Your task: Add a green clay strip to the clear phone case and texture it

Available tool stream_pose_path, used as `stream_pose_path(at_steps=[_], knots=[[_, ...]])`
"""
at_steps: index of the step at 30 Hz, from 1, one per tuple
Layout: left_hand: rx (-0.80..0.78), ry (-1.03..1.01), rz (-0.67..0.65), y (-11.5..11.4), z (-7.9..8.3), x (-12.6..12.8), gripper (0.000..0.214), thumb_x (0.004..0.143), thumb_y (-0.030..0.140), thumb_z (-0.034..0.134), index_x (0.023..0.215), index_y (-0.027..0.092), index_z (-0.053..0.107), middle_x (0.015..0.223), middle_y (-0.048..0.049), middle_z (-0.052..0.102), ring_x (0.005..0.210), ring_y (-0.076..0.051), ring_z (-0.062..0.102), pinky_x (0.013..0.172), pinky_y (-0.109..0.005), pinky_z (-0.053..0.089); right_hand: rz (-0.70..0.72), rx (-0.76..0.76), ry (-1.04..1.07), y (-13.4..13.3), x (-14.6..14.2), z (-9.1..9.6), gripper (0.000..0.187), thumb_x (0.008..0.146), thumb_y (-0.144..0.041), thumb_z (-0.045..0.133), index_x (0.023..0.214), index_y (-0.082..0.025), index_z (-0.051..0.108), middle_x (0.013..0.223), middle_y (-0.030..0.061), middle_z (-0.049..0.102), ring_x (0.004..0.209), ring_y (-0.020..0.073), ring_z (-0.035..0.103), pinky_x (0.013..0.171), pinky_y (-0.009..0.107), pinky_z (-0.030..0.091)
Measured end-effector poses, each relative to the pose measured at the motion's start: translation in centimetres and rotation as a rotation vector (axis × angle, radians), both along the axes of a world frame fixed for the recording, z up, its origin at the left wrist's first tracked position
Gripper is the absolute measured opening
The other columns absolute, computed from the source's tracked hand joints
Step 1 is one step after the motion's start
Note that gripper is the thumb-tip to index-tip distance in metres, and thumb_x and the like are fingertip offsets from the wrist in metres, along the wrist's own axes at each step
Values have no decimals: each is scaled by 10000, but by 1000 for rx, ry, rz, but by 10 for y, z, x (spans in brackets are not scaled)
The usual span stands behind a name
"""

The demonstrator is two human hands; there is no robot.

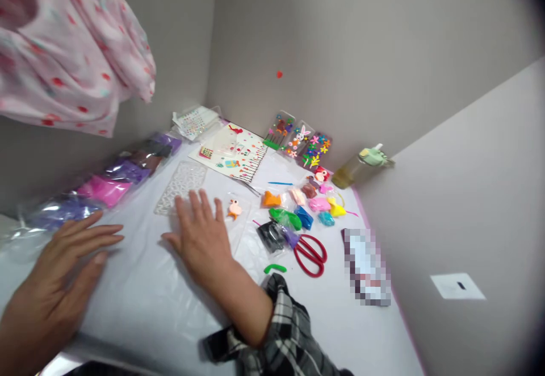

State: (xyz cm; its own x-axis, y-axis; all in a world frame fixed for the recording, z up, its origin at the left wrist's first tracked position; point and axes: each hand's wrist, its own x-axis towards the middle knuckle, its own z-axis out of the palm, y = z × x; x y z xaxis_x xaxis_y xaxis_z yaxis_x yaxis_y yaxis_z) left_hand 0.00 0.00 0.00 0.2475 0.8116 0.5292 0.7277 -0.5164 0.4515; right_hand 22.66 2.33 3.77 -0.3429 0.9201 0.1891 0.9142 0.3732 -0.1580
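Observation:
My left hand (63, 268) lies flat and open on a clear plastic sheet (140, 285) that covers the white table (349, 330). My right hand (200, 234) also rests flat on the sheet, fingers spread, holding nothing. Its fingertips are close to a clear patterned plastic mould (181, 186). A small clear bag with an orange clay figure (234, 210) lies just right of the right hand. Red-handled scissors (310, 254) and a green clay roll (275, 267) lie further right.
Bagged clay in purple and pink (106, 188) runs along the left wall. Coloured clay lumps (306, 205), decorated clear cases (298, 140), a printed sheet (234, 151) and a bottle (357, 168) sit at the back. Pink spotted fabric (72, 41) hangs at the upper left.

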Motion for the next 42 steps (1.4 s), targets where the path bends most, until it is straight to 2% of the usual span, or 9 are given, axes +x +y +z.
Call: stream_pose_path(at_steps=[3, 7, 11, 15, 21, 27, 35, 39, 42], knots=[[-57, -85, -36, -3, -2, -4, 616, 1090, 194, 475, 1571, 564, 372, 1449, 178, 576, 1528, -326, 438, 1330, -651, 223, -124, -23, 93, 3, 30, 16, 652, 1115, -517, 465, 1640, -135, 400, 1704, 174, 425, 1619, 346, 324, 1297, 623, 305], [-13, 187, -184, -10, -7, 1, 597, 1123, 312, 409, 1677, 443, 227, 1612, 91, 530, 1607, -313, 316, 1351, -606, 129, -211, 35, 161, -22, 74, 28, 557, 1128, -400, 449, 1604, -111, 456, 1667, 174, 483, 1606, 342, 357, 1298, 639, 304], [98, 445, -442, -17, -3, 26, 957, 1003, 768, 446, 1726, 215, 154, 1675, -63, 514, 1602, -306, 351, 1357, -443, 7, -208, 126, 206, -54, 100, 13, 517, 1123, -340, 428, 1614, -177, 437, 1650, 151, 513, 1609, 306, 361, 1284, 619, 349], [172, 484, -557, -22, -6, 37, 1200, 861, 910, 477, 1727, 160, 119, 1566, -127, 628, 1467, -312, 552, 1342, -397, 86, -212, 160, 236, -71, 108, -5, 523, 1112, -318, 444, 1623, -215, 417, 1621, 139, 550, 1591, 301, 398, 1274, 615, 371], [51, 532, -634, -33, -16, 18, 1180, 852, 915, 503, 1729, 221, 126, 1565, -64, 636, 1439, -298, 584, 1277, -392, 274, -227, 160, 278, -71, 113, -7, 510, 1110, -323, 447, 1603, -196, 445, 1595, 139, 578, 1572, 320, 429, 1261, 613, 395], [57, 554, -657, -22, -3, 44, 1225, 881, 852, 561, 1722, 190, -34, 1585, -132, 601, 1411, -307, 618, 1205, -411, 385, -227, 163, 281, -71, 113, -3, 491, 1113, -322, 439, 1578, -166, 468, 1578, 150, 591, 1566, 323, 434, 1260, 607, 397], [7, 581, -683, -37, -19, 18, 1109, 898, 858, 521, 1730, 255, 102, 1598, -45, 601, 1448, -283, 579, 1287, -394, 263, -235, 169, 324, -74, 113, -1, 474, 1119, -335, 432, 1556, -162, 487, 1573, 154, 593, 1550, 328, 454, 1265, 603, 392], [22, 542, -628, -34, -19, 31, 1158, 893, 852, 544, 1731, 234, 36, 1571, -69, 632, 1439, -289, 583, 1268, -412, 286, -218, 159, 317, -74, 113, 0, 470, 1125, -338, 433, 1554, -153, 476, 1576, 169, 586, 1552, 339, 448, 1254, 613, 403], [146, 525, -618, -26, -12, 46, 1167, 908, 823, 564, 1724, 146, 77, 1551, -119, 642, 1439, -281, 581, 1305, -394, 176, -212, 170, 313, -73, 116, -1, 468, 1127, -346, 436, 1547, -144, 474, 1568, 197, 585, 1531, 354, 475, 1221, 627, 439]])
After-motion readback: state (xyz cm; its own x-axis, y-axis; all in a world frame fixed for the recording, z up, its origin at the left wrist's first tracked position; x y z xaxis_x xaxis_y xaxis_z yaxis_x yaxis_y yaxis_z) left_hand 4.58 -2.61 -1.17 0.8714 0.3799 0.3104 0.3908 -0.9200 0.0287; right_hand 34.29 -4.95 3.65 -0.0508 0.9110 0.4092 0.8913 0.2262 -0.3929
